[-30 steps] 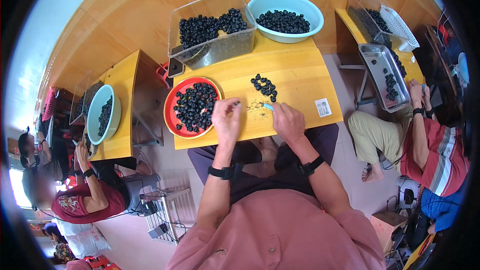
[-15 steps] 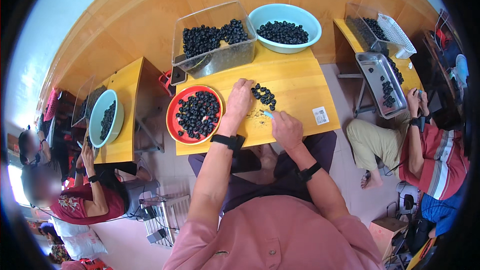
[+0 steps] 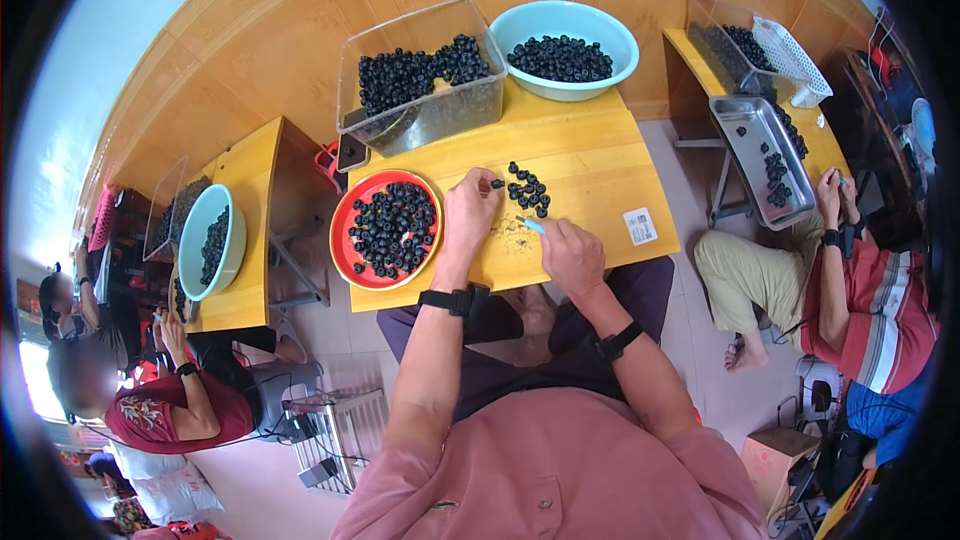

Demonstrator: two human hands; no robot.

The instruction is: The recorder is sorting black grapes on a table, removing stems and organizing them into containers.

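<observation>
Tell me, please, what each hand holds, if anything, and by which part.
The left hand pinches a small black piece, gripped part unclear. The right hand grips a tool by its light-blue handle.

We see a dusty-pink short-sleeved shirt (image 3: 490, 450) with a round button (image 3: 545, 505); left of that button runs a short dark slit (image 3: 444, 506). Beyond the button, we find two black wristbands (image 3: 618, 342) (the left one looks blocky) and dark purplish trousers (image 3: 642, 298).

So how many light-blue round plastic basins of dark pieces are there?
2: one basin at the back of the middle yellow wooden table, another on the left yellow wooden table. Others may be hidden.
</observation>
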